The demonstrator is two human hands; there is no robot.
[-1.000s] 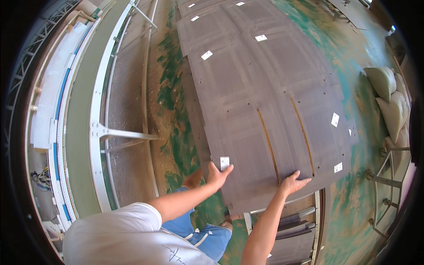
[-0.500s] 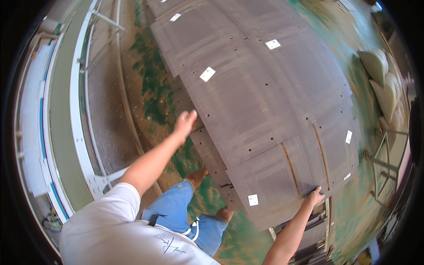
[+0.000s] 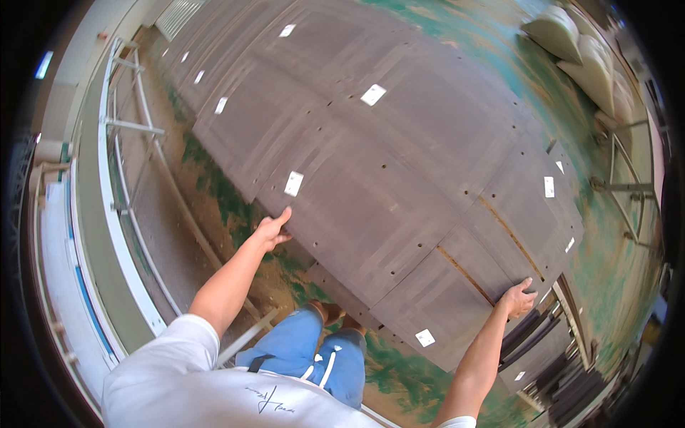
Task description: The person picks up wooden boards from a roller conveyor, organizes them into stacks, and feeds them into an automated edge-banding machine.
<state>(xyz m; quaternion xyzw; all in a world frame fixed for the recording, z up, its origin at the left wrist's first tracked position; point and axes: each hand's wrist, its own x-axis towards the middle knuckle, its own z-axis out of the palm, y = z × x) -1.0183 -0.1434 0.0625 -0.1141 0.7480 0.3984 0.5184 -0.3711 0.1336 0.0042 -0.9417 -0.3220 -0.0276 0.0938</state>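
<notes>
Large flat brown-grey panels (image 3: 342, 192), drilled with small holes, lie side by side on a stack in front of me. My left hand (image 3: 273, 230) is at their left edge, thumb on top and fingers curled by the rim. At the near right corner, my right hand (image 3: 519, 298) grips the edge of a panel (image 3: 428, 296) with two long yellowish slots. Its fingertips are partly hidden. A lower panel (image 3: 335, 282) juts out beneath the left edge. White labels (image 3: 293, 183) are stuck on several panels.
A metal frame with a long rail (image 3: 118, 207) runs along my left. Pale filled sacks (image 3: 596, 64) and a metal-tube rack (image 3: 631, 187) stand at the right. Dark stacked pieces (image 3: 528, 335) lie below my right hand. The green floor (image 3: 399, 378) is worn and dusty.
My view has turned, so the panels lie more slantwise. My left hand, blurred earlier, now rests at the panel edge beside a label. My right hand stays at the near right corner.
</notes>
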